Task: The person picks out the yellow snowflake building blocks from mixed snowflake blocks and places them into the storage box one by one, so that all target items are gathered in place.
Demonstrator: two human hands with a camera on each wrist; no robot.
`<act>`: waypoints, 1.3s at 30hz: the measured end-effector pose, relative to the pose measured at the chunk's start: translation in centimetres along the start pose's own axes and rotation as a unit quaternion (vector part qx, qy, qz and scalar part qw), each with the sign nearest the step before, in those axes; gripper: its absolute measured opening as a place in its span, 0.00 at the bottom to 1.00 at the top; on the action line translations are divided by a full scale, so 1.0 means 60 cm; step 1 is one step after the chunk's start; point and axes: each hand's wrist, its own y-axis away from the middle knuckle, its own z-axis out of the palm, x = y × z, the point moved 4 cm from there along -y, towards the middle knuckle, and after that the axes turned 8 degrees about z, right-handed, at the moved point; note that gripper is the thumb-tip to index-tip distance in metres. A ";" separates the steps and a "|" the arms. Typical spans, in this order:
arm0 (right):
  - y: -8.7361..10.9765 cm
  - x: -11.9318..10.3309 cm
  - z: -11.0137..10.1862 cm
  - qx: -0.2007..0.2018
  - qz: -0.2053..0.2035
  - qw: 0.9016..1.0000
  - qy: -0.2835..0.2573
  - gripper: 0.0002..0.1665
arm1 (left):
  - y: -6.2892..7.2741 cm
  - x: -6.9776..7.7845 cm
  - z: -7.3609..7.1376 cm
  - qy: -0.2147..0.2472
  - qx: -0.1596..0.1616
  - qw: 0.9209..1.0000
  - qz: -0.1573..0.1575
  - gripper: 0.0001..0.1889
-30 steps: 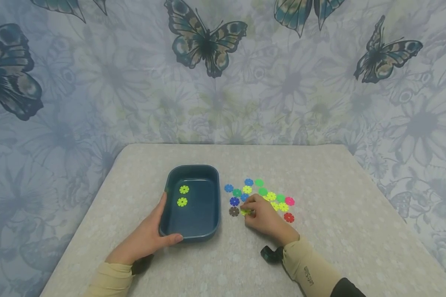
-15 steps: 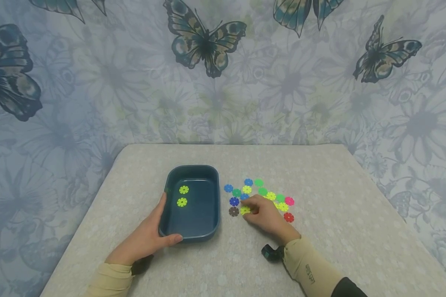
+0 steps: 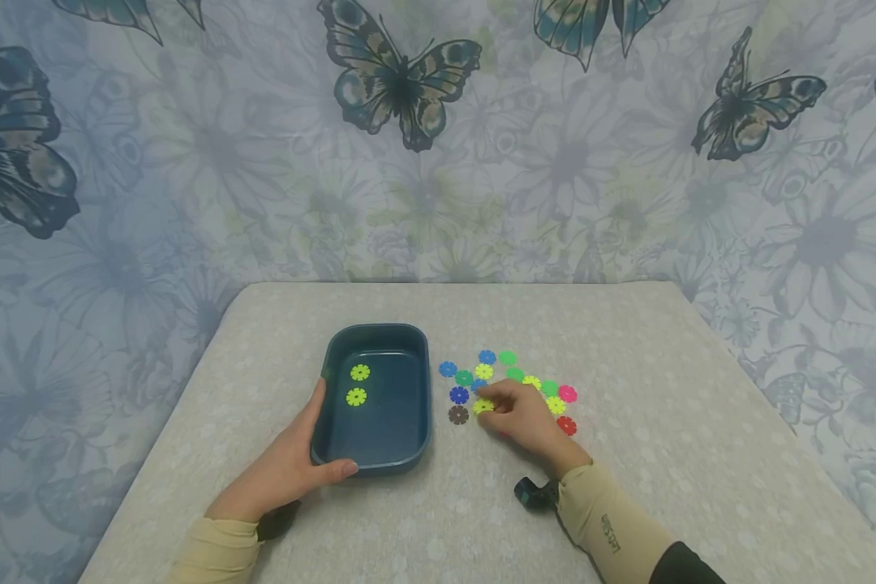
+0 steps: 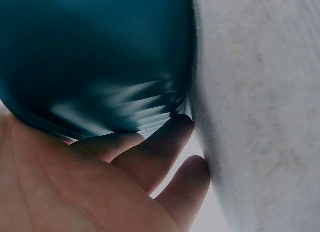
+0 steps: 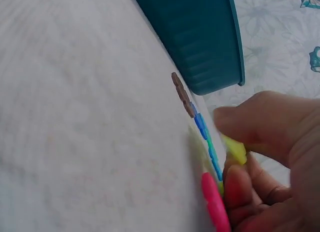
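My left hand (image 3: pixel 281 458) grips the near left corner of a dark teal plastic tray (image 3: pixel 380 450), thumb on the front rim and fingers along the left side. Two yellow notched discs (image 3: pixel 356 397) lie inside the tray. To its right, my right hand (image 3: pixel 523 418) pinches another yellow notched disc (image 3: pixel 484 406). The right wrist view shows this yellow disc (image 5: pixel 236 150) between thumb and fingers, above the cloth. Near the fingertips lie a brown disc (image 3: pixel 458 415) and a dark blue disc (image 3: pixel 459 395). A pink disc (image 5: pixel 215 202) sits below the hand in the right wrist view.
Several more discs spread behind and right of my right hand, among them a green one (image 3: pixel 508 358), a pink one (image 3: pixel 568 393) and a red one (image 3: pixel 566 425). A pale patterned cloth (image 3: pixel 701 454) covers the table, which meets a butterfly-print wall (image 3: pixel 555 203).
My right thumb and fingers have closed on the yellow disc, which has shifted up slightly from its spot beside the brown disc. The left hand and tray stay put.
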 end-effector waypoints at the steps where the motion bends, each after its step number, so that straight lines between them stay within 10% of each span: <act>1: 0.000 -0.001 0.000 -0.001 -0.004 1.000 0.013 0.19 | 0.000 0.000 0.000 0.000 0.000 1.000 0.000 0.70; 20: 0.016 -0.032 0.005 -0.024 -0.094 0.971 0.220 0.12 | -0.001 -0.001 0.002 -0.003 0.000 1.000 -0.003 0.70; 39: -0.005 -0.005 -0.012 0.046 -0.038 0.997 -0.044 0.14 | -0.002 -0.002 0.001 -0.003 -0.002 1.000 -0.001 0.70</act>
